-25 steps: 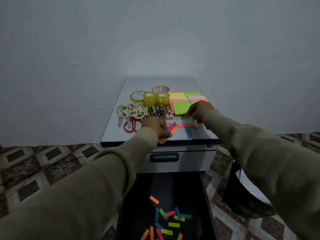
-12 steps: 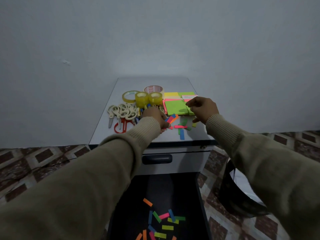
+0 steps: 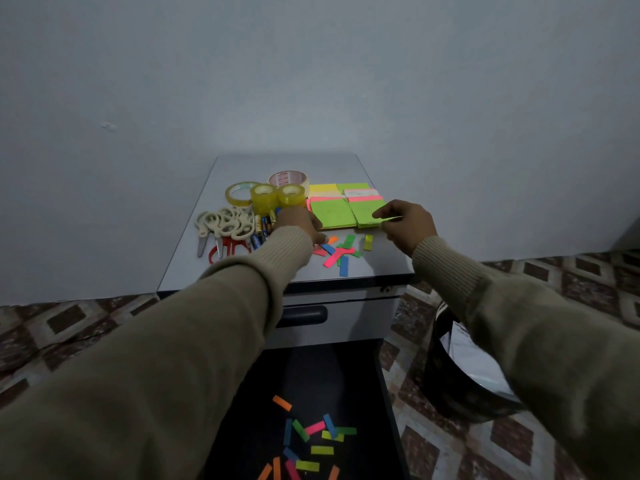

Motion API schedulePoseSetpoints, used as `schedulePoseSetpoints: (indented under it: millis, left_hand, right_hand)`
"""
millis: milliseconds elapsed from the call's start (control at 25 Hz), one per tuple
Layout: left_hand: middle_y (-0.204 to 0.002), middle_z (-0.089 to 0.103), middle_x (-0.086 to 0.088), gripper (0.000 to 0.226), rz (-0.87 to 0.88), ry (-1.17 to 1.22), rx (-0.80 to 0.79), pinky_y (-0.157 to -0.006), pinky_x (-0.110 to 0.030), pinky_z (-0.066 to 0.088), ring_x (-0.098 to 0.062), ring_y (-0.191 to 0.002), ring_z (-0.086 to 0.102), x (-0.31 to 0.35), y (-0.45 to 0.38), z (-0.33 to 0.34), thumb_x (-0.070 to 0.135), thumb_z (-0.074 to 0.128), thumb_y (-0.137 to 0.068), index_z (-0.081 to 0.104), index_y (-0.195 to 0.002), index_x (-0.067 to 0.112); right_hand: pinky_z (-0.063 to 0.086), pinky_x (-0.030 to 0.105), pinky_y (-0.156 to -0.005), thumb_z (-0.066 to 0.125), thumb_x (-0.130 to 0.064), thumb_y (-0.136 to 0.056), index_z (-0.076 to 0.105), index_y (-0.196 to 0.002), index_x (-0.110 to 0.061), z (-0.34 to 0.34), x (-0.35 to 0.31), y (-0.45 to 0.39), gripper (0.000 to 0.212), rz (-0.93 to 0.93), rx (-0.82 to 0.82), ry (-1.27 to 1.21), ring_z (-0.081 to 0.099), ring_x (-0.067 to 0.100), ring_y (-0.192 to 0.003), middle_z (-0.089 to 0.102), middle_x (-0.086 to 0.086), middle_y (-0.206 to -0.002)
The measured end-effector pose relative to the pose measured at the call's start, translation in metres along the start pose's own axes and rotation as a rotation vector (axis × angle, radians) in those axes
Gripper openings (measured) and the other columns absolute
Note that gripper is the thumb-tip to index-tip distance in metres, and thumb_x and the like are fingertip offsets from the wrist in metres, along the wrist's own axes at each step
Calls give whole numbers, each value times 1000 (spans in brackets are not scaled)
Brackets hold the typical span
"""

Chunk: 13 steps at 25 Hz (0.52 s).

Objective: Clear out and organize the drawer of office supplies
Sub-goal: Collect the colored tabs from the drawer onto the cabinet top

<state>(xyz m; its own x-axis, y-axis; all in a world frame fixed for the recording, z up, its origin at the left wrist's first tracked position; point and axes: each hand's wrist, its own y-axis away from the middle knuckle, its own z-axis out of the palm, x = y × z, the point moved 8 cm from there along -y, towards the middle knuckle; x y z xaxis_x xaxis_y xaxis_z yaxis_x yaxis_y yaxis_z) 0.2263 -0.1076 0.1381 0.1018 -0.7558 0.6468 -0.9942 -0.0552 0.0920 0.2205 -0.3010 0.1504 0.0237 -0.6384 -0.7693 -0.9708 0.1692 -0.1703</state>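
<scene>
— Where were the paper flags (image 3: 334, 252)?
— I saw some loose on the cabinet top (image 3: 377, 268), before the sticky note pads (image 3: 346, 211); more lay in the open drawer (image 3: 304, 441).
— And the fingers?
— Right hand (image 3: 408, 225) pinched a green strip (image 3: 391, 219); left hand (image 3: 297, 223) curled over the flags, grip I could not tell

drawer (image 3: 389, 393): dark, pulled open, loose coloured paper strips (image 3: 308, 441) scattered inside | cabinet top (image 3: 277, 164): tape rolls (image 3: 273, 194), scissors (image 3: 225, 226), batteries (image 3: 261, 226), sticky notes (image 3: 337, 209), more strips (image 3: 337, 252) near front edge
</scene>
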Motion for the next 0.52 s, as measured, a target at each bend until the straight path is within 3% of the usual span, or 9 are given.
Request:
schedulePoseSetpoints:
  millis: [120,320,520]
  left_hand:
    - [-108,66,-12,35,30,45,27,-89,-36,52,-27,-95,65,0,13,-10,16,72,-79,62,-111,6]
    - [-84,61,-8,20,79,86,32,-77,-35,56,-20,-63,58,-9,50,-20,17,76,-76,61,-88,12]
    - [-83,62,-6,24,63,102,38,-71,-33,57,-21,-70,62,-44,101,-26,14,76,-75,53,-70,18]
  right_hand:
    - [48,30,-81,52,3,-82,64,-87,-21,-3,-10,11,27,-18,-8,-17,54,17,-84,65,5,-109]
    - [51,36,-88,54,2,-82,67,-87,-13,0,-31,40,20,-118,-57,6,56,15,-84,69,9,-104]
    - [47,25,-79,59,-6,-85,69,-91,-11,17,-34,91,12,-164,-172,90,56,11,-77,65,2,-90]
